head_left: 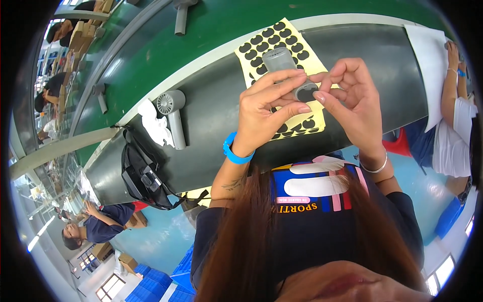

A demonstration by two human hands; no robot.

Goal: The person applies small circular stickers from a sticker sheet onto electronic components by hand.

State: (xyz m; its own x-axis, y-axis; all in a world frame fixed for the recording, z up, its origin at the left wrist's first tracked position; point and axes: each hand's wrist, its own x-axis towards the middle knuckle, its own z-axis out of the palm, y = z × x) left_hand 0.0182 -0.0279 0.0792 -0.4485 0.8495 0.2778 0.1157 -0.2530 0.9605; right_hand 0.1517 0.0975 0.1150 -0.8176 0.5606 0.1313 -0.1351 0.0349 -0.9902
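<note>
A grey handheld fan (pixel 278 60) is in my left hand (pixel 266 103), its round head pointing away from me and its handle end turned toward me. My left fingers and thumb close around the handle. A dark round sticker (pixel 307 94) shows at the handle's end. The thumb of my right hand (pixel 354 103) rests at the sticker's edge, with the index finger bent close beside it and the other fingers curled. Beneath both hands lies a yellow sheet (pixel 313 63) with rows of black stickers, partly hidden by the hands and fan.
On the dark bench (pixel 211 95), another grey fan (pixel 172 105) lies to the left beside a crumpled white cloth (pixel 153 123). A black bag (pixel 141 171) sits at the near left edge. Further fans (pixel 181 17) lie on the green belt (pixel 221 22). A white sheet (pixel 426 65) and a co-worker's arm (pixel 449 90) are at right.
</note>
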